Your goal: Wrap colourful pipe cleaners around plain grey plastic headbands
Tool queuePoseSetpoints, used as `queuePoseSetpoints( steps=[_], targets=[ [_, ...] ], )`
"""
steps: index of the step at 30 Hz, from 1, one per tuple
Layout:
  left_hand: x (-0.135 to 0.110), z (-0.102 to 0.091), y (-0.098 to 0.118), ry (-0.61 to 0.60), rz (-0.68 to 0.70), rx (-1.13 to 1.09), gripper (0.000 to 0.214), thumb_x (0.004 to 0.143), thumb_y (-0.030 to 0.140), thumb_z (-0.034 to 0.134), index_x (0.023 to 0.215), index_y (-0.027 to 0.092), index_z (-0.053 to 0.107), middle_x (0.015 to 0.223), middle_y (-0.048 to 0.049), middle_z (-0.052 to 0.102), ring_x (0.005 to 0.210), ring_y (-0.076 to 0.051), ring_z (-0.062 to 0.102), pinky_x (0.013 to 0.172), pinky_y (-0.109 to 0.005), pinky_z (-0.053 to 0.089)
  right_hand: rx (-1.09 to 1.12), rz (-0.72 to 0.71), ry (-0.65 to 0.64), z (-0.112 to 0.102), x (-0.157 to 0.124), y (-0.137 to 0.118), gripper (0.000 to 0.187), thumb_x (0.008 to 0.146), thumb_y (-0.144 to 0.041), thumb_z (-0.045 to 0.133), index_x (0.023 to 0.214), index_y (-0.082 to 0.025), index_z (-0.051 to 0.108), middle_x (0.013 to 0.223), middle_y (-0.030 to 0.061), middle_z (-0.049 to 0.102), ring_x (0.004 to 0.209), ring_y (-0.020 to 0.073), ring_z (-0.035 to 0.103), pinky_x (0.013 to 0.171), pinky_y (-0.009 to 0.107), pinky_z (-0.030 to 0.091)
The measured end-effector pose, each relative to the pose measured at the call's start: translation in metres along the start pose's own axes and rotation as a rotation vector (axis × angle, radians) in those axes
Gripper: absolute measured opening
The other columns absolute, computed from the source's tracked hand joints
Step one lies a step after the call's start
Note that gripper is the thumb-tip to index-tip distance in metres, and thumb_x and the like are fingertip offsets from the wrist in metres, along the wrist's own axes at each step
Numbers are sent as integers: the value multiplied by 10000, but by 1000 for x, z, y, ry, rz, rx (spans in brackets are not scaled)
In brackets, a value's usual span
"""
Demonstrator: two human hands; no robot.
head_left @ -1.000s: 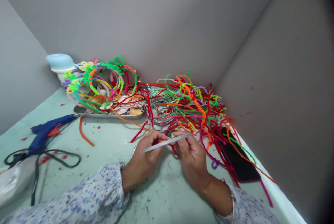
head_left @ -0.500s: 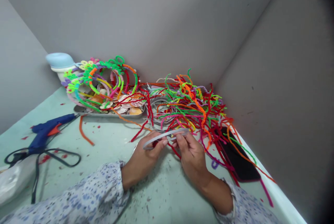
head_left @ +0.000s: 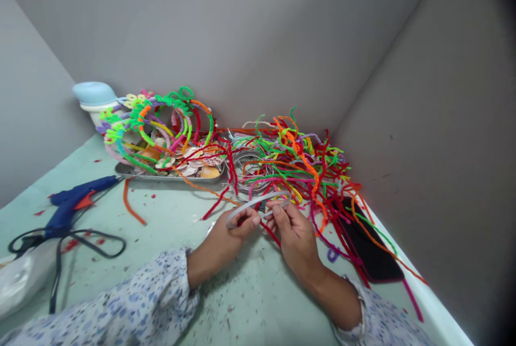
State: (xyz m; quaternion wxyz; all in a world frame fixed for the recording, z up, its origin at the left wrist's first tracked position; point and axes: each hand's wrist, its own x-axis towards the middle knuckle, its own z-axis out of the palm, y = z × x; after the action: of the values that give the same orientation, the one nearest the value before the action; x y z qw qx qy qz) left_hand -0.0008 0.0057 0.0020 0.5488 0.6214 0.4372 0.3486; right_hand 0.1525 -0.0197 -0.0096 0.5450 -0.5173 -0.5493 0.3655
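Observation:
Both my hands hold a thin pale grey headband [head_left: 258, 199], a curved loop that arches above my fingers. My left hand [head_left: 228, 238] pinches its left side between thumb and fingers. My right hand [head_left: 296, 238] is closed on the right part, its thumb and fingertips pressed together. Between the hands, a red pipe cleaner [head_left: 271, 233] shows just under the fingertips. Right behind them lies a tangled pile of coloured pipe cleaners [head_left: 298, 155], with a coil of silvery wire hoops [head_left: 245, 168] at its left.
A metal tray [head_left: 173, 177] of shells stands at the back, with pipe-cleaner headbands [head_left: 161, 104] on it. A blue glue gun [head_left: 68, 206] lies left, near a clear plastic bag [head_left: 28, 281]. A dark phone [head_left: 374, 252] is at right. A blue-lidded container [head_left: 94, 96] stands in the corner.
The headband has tilted, its upper arc rising and opening wider above the fingers. My hands have barely shifted and keep their hold.

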Motion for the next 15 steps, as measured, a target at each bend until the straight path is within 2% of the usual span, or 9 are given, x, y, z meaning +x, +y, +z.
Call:
queuePoseSetpoints(
  steps=[8, 15],
  targets=[
    [2, 2, 0, 14, -66, -26, 323, 815, 450, 521, 639, 188, 455, 571, 49, 376, 534, -105, 326, 506, -231, 266, 26, -1, -7, 2, 2, 2, 251, 928, -391, 488, 951, -206, 656, 716, -1, 645, 624, 144, 607, 606, 246, 496],
    [-1, 1, 3, 6, -23, -62, 264, 830, 360, 534, 647, 176, 482, 565, 55, 393, 533, -95, 317, 496, -229, 241, 75, 31, -23, 2, 1, -1, 245, 927, -385, 489, 961, -199, 645, 675, -12, 625, 608, 135, 588, 593, 233, 488]
  ],
)
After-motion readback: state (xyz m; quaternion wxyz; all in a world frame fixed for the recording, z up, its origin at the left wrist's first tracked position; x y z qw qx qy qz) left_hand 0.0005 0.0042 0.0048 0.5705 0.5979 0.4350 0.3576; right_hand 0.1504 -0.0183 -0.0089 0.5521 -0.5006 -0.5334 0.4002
